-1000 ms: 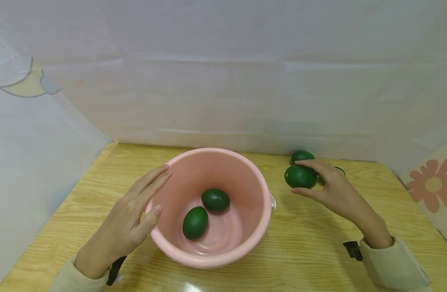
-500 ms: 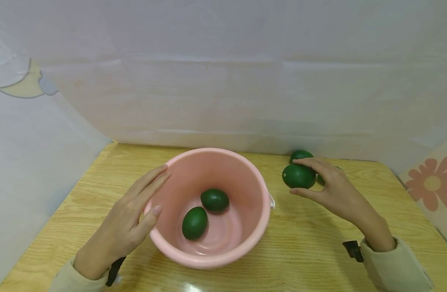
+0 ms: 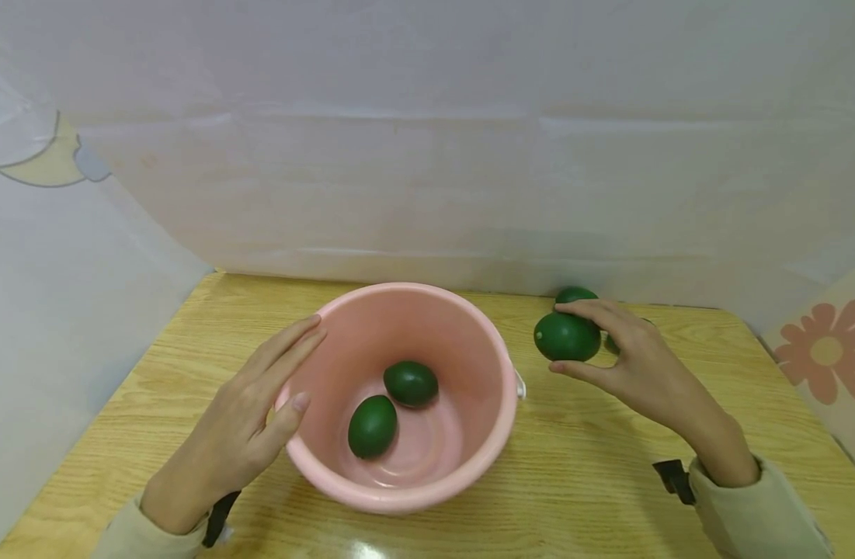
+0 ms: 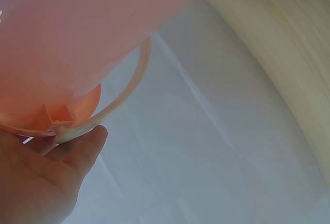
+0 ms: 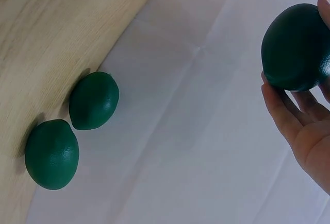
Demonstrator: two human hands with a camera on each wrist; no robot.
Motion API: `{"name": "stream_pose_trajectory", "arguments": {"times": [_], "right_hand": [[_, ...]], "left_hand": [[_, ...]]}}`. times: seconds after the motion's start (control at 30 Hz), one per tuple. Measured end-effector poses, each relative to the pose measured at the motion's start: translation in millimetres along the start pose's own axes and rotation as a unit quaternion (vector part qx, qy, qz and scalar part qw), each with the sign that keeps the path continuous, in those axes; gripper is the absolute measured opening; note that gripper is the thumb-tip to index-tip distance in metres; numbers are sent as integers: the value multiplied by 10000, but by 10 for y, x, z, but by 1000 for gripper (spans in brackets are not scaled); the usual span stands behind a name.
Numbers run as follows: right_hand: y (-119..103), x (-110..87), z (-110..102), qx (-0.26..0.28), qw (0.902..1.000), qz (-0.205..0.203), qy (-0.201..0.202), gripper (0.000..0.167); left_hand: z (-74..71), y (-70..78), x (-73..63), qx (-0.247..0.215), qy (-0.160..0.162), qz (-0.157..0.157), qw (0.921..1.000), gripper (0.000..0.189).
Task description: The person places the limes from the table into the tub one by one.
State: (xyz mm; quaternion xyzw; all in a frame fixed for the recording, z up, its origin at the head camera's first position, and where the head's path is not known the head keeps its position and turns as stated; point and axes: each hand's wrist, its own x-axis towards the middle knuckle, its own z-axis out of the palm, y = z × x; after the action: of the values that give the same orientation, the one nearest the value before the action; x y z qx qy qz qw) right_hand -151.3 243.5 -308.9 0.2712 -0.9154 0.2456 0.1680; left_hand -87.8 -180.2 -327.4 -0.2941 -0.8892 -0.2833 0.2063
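A lime [image 3: 567,337], dark green and glossy, is pinched between the thumb and fingers of my right hand [image 3: 640,365]. In the right wrist view, this held lime [image 5: 295,48] is raised off the table. Two more limes lie behind the hand, one lime [image 3: 575,294] near the back edge and another lime [image 3: 612,345] mostly hidden by the fingers. My left hand [image 3: 234,423] rests on the left rim of a pink bucket [image 3: 399,501], its fingers fairly straight. Inside the bucket are a lime [image 3: 411,383] and, closer to me, another lime [image 3: 373,427].
The bucket's pale handle [image 4: 124,92] hangs outside, beside my left fingers. A wooden table [image 3: 574,489] carries everything. Behind it rises a pale sheet [image 3: 427,171], with printed sheets at both sides. The right wrist view shows the two limes [image 5: 51,154] on the tabletop.
My right hand has shifted slightly left with its lime, drawing away from the two limes behind it. The left hand and bucket stay in place.
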Motion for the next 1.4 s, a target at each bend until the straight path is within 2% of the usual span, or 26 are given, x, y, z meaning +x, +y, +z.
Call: {"name": "stream_pose_trajectory", "arguments": {"times": [0.33,1.03,1.4], "right_hand": [[-62,34,-24,34,9994,-298,147,76],[-267,74,-151,74,9981,-541,293,79],[-403,109,-190,-83,9970,-678,353,81]], "left_hand": [[-3,-2,4,22,11,-5,10000,62],[-4,1,14,24,-27,-31,10000,63],[-6,3,1,19,-29,-36,10000,62]]}}
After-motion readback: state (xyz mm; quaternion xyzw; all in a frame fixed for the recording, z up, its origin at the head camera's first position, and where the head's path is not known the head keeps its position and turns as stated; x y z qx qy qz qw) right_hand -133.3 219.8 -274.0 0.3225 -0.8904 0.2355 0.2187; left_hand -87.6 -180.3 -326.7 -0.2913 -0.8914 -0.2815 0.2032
